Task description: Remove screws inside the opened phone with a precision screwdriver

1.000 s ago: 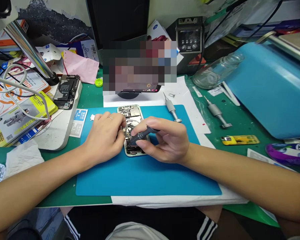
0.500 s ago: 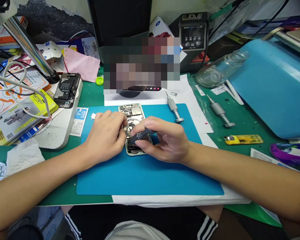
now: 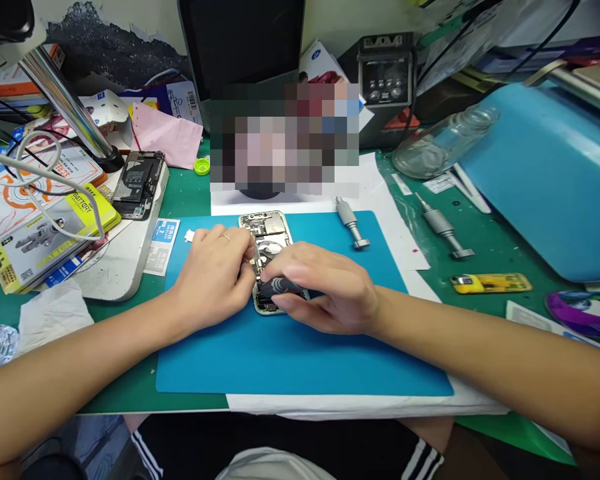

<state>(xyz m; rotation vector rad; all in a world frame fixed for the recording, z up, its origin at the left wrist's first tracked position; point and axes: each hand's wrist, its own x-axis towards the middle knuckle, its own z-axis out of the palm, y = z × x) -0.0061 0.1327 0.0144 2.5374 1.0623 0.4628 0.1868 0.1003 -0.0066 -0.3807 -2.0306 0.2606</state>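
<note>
Far left of frame: yellow battery box (image 3: 55, 233) lying on a white stand base (image 3: 115, 277); a second opened phone (image 3: 137, 187) rests on the base's upper part. Small white piece (image 3: 190, 236) on the upper left of the blue mat (image 3: 300, 360), just beside the left knuckles.

Left of centre: left hand (image 3: 217, 270), fingers curled under, thumb and forefinger at the left edge of the opened phone (image 3: 270, 230), seemingly touching it. Fingertips hidden; cannot tell whether they pinch anything.

Centre: the phone lies flat on the mat, innards up, long side running up the frame. Dark screwdriver-like tool (image 3: 280, 287) over its lower half, handle end turned toward the viewer; tip out of sight, so contact cannot be confirmed.

Right of centre: right hand (image 3: 330, 287) grasps that tool between thumb and fingers, partly covering the phone's lower right.

Judgement on handling: brace the phone's edge lightly with the left, away from the tip; line the tool up square to whatever it meets; press straight down, turn gently. A slip could nick nearby parts. Shifting the right fingers would clear the sightline.

Further right: grey screwdriver (image 3: 353, 223) at the mat's upper right, another (image 3: 443, 230) beyond it on the green surface.
</note>
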